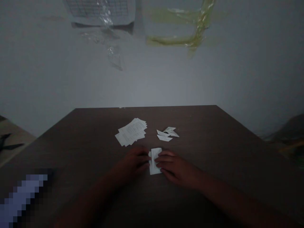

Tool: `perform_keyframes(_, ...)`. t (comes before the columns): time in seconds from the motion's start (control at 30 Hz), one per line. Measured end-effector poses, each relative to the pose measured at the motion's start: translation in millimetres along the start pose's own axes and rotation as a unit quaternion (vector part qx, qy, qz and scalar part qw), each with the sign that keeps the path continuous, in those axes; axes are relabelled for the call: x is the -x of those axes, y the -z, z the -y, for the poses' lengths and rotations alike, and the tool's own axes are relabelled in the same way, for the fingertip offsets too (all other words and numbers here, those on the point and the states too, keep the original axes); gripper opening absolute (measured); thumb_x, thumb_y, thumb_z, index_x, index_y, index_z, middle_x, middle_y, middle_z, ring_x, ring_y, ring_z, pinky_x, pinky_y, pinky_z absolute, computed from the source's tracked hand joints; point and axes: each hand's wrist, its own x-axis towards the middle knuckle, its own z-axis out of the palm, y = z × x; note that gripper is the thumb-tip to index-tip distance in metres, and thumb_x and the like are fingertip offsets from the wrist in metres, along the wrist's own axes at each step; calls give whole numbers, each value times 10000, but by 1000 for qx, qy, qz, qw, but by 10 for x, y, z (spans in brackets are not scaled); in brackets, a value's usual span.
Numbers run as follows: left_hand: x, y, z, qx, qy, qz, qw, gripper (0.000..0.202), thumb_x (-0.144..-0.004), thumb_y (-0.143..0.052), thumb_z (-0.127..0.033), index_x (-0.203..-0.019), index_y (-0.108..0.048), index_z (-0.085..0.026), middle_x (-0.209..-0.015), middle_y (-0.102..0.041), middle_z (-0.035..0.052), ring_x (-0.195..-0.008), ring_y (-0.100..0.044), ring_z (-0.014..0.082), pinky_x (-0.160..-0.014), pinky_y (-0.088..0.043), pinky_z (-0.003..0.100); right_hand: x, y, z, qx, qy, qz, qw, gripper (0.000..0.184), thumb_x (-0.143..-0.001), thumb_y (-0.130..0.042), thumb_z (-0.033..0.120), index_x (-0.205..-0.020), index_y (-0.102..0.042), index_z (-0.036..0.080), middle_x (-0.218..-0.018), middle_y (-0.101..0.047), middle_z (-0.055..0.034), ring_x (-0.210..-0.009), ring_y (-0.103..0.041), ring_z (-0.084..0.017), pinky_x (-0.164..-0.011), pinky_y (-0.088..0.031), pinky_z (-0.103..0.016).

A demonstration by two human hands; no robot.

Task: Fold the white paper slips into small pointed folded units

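A small folded sheet of printed paper [155,169] lies upright-wise on the dark table before me. My left hand [137,161] is at its left side, with bent fingertips gripping that edge. Across the right part of the sheet, my right hand [174,166] rests with fingers stretched and apart, pressing on it. Just beyond it are several small folded paper pieces [164,138] with slanted ends, some overlapping. To their left, a fanned stack of printed paper sheets [131,131] lies flat. The dim light hides the fingers' undersides.
The dark brown table [199,126] meets a pale wall [152,79] at its far edge. Papers [102,9] and yellowish tape [171,41] are stuck on the wall. A pixelated bluish patch [23,196] covers something at the lower left. A tiny white scrap [122,108] lies at the back edge.
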Motion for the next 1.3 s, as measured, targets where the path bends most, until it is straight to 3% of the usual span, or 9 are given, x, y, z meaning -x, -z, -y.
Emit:
perform_keyframes(0.27, 26, -43, 112, -1, 41, 2, 999, 307, -1042, -756, -256, -1344, -811, -267, -1510, -767, 122, -1408, -712, 334, -1272, -551, 538, 15, 26, 16, -6, -31, 43, 999, 305, -1129, -626, 202, -1376, -802, 174, -1383, -843, -118, -1489, -630, -315, -1299, -495, -508)
perform_keyframes(0.5, 33, 109, -36, 23, -2, 25, 999, 279, -1090, -695, -229, -1332, -831, -258, -1515, -746, 102, -1421, -696, 312, -1277, -542, 502, -16, 68, 77, -15, -55, 113, 992, 419, -1123, -686, 307, -1526, -732, 200, -1562, -757, -133, -1640, -499, -330, -1393, -354, -575)
perform_keyframes(0.67, 33, 175, -91, 34, -3, 43, 998, 338, -1115, -639, -223, -1404, -809, -260, -1536, -749, 107, -1421, -707, 305, -1276, -539, 520, -17, 71, 88, -22, -62, 122, 990, 535, -1111, -724, 366, -1617, -658, 204, -1633, -704, -144, -1684, -449, -364, -1417, -290, -640)
perform_keyframes(0.83, 43, 184, -87, 38, -1, 39, 999, 350, -1120, -612, -227, -1403, -810, -280, -1541, -764, 90, -1436, -706, 292, -1297, -518, 497, -13, 82, 92, -30, -62, 124, 990, 532, -1104, -739, 344, -1615, -659, 219, -1629, -707, -143, -1686, -451, -357, -1422, -280, -641)
perform_keyframes(1.1, 57, 152, -41, 22, -6, 40, 999, 362, -1117, -636, -209, -1438, -795, -258, -1575, -743, 116, -1464, -696, 326, -1301, -521, 544, -16, 91, 104, -27, -63, 129, 989, 507, -1117, -725, 359, -1599, -668, 212, -1627, -710, -139, -1687, -450, -352, -1424, -275, -650)
perform_keyframes(1.3, 42, 185, -89, 32, -2, 47, 998, 340, -1121, -635, -205, -1412, -803, -257, -1559, -750, 100, -1435, -715, 307, -1299, -526, 497, 0, 82, 94, -27, -58, 125, 990, 466, -1121, -720, 343, -1576, -686, 248, -1627, -712, -123, -1674, -470, -353, -1420, -282, -651)
